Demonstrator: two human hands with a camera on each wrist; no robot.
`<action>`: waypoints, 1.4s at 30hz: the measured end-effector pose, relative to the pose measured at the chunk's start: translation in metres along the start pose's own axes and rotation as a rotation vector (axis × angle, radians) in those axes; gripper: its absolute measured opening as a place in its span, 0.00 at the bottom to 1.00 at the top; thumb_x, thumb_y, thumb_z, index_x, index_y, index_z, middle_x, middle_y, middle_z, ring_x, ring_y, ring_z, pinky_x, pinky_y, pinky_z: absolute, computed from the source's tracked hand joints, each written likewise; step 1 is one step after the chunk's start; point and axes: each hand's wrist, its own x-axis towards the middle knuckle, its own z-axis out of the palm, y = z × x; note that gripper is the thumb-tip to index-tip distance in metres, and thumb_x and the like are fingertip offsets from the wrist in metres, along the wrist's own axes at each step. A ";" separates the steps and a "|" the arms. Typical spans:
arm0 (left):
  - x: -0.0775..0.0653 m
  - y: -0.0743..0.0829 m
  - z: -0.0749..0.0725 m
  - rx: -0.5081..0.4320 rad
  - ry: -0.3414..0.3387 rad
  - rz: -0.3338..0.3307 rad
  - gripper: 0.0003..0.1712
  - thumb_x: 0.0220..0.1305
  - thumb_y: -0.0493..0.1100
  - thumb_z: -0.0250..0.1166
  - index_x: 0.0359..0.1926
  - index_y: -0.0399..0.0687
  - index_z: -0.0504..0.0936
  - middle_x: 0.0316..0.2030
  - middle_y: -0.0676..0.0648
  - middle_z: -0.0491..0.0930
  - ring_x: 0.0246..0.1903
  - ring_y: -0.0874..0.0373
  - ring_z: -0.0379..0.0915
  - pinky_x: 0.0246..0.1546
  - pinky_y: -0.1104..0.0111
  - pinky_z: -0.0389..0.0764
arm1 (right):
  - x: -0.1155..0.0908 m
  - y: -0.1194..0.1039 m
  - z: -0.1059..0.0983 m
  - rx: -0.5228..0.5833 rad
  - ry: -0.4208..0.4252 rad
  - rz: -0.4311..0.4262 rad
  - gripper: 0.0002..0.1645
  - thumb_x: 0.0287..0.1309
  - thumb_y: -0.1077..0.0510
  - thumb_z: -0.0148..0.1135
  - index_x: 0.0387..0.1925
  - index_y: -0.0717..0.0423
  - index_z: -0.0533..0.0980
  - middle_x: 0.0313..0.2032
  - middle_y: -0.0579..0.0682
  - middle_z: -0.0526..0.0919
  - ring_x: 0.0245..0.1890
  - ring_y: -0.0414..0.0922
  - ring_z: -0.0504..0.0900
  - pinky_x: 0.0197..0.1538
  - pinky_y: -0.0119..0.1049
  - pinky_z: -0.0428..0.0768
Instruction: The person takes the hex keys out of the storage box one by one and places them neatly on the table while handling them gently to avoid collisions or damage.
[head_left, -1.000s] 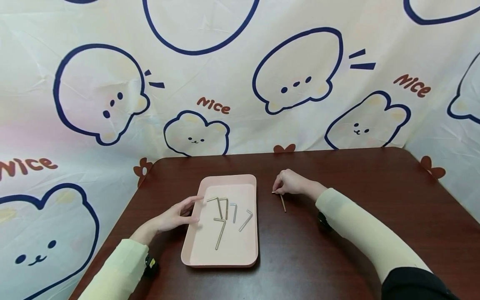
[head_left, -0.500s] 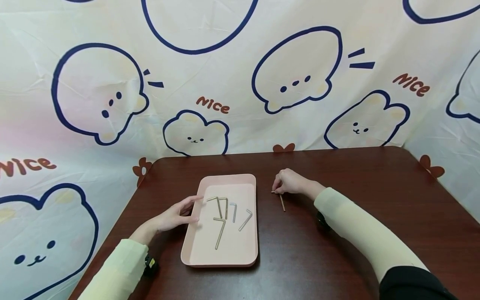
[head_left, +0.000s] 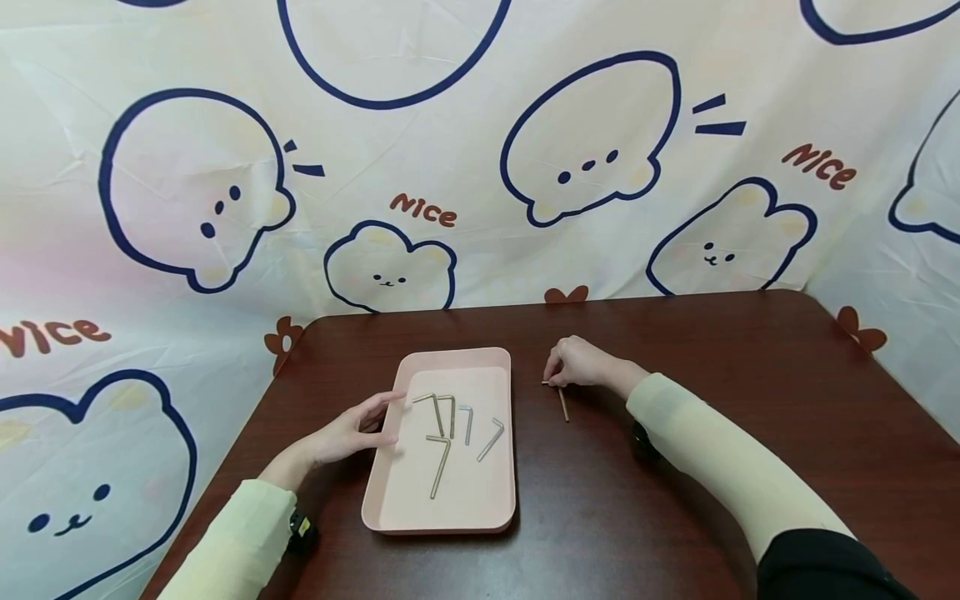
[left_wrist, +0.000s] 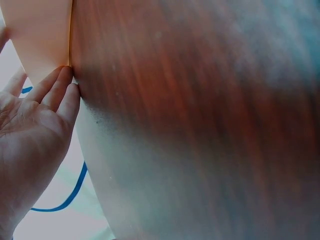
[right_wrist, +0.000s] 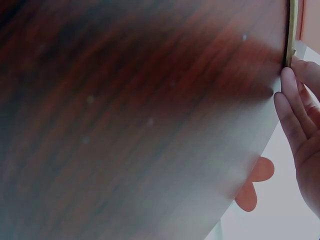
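In the head view, my left hand (head_left: 347, 432) rests at the left side of a pink tray (head_left: 480, 504), thumb and index fingertip over its rim. In the left wrist view the other fingers (left_wrist: 59, 90) lie straight, their tips at the edge of the tray (left_wrist: 42, 30). Inside the tray are several L-shaped hex keys, brass ones like this hex key (head_left: 441, 471) and silver ones like this hex key (head_left: 491, 442). Right of the tray, my right hand (head_left: 588, 364) pinches a brass hex key (head_left: 564, 405) near its bend, long arm pointing toward me.
The dark wooden table (head_left: 645, 508) extends around the tray and both arms. A cartoon-printed cloth (head_left: 480, 167) hangs behind the table's far edge and along its sides. Each wrist carries a dark strapped device, such as the left wrist device (head_left: 302, 532).
Both hands, the tray and the hex keys keep their places; only a very slight shift of the head view shows.
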 end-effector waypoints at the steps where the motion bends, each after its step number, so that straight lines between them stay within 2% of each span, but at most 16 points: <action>1: 0.000 0.000 0.000 -0.004 0.001 -0.001 0.40 0.63 0.37 0.67 0.71 0.35 0.57 0.69 0.30 0.57 0.70 0.36 0.46 0.65 0.44 0.49 | 0.000 0.000 0.000 0.004 0.002 -0.001 0.04 0.52 0.64 0.71 0.27 0.52 0.87 0.26 0.40 0.82 0.28 0.39 0.75 0.32 0.32 0.76; 9: 0.000 0.001 0.000 -0.009 -0.002 -0.011 0.40 0.63 0.38 0.66 0.71 0.36 0.57 0.69 0.31 0.58 0.70 0.37 0.46 0.66 0.43 0.50 | 0.000 0.000 0.000 0.035 -0.001 0.028 0.02 0.53 0.62 0.71 0.29 0.53 0.87 0.28 0.41 0.82 0.25 0.37 0.76 0.30 0.30 0.76; 14: 0.000 0.001 0.000 -0.014 -0.006 -0.012 0.40 0.64 0.36 0.66 0.71 0.36 0.57 0.69 0.31 0.57 0.70 0.36 0.46 0.65 0.43 0.50 | 0.001 0.003 -0.002 0.103 0.019 0.056 0.02 0.53 0.59 0.72 0.31 0.53 0.87 0.30 0.43 0.84 0.23 0.37 0.78 0.30 0.31 0.78; 23: -0.001 0.002 -0.001 -0.012 -0.009 0.001 0.40 0.64 0.38 0.66 0.72 0.36 0.57 0.70 0.31 0.56 0.70 0.37 0.45 0.65 0.44 0.51 | 0.002 -0.003 -0.017 0.093 0.071 0.049 0.03 0.55 0.56 0.71 0.33 0.49 0.87 0.34 0.43 0.84 0.37 0.42 0.79 0.45 0.38 0.79; 27: -0.001 0.001 -0.001 0.023 -0.007 -0.001 0.40 0.64 0.38 0.66 0.72 0.37 0.57 0.70 0.32 0.56 0.70 0.37 0.46 0.66 0.48 0.54 | 0.003 -0.009 -0.024 0.100 0.084 0.044 0.04 0.55 0.56 0.71 0.33 0.50 0.86 0.33 0.43 0.84 0.36 0.42 0.79 0.43 0.37 0.80; 32: 0.000 0.001 -0.001 0.016 -0.007 -0.005 0.40 0.64 0.38 0.66 0.72 0.37 0.57 0.70 0.32 0.56 0.70 0.37 0.45 0.66 0.47 0.53 | 0.003 -0.019 -0.032 0.138 0.096 0.045 0.07 0.56 0.56 0.71 0.36 0.53 0.86 0.34 0.45 0.85 0.34 0.42 0.79 0.40 0.34 0.80; 36: 0.000 0.001 -0.001 0.015 -0.008 -0.004 0.40 0.64 0.38 0.66 0.72 0.36 0.56 0.69 0.31 0.56 0.70 0.36 0.45 0.65 0.45 0.52 | 0.006 -0.030 -0.036 0.150 0.107 0.009 0.09 0.56 0.56 0.71 0.38 0.55 0.86 0.35 0.45 0.85 0.34 0.42 0.80 0.39 0.34 0.81; 42: 0.000 0.001 0.000 0.011 -0.005 -0.008 0.40 0.64 0.38 0.66 0.72 0.36 0.56 0.70 0.31 0.56 0.70 0.37 0.45 0.66 0.48 0.53 | 0.013 -0.044 -0.041 0.131 0.119 -0.065 0.10 0.55 0.56 0.72 0.38 0.57 0.86 0.35 0.45 0.84 0.34 0.40 0.80 0.40 0.34 0.80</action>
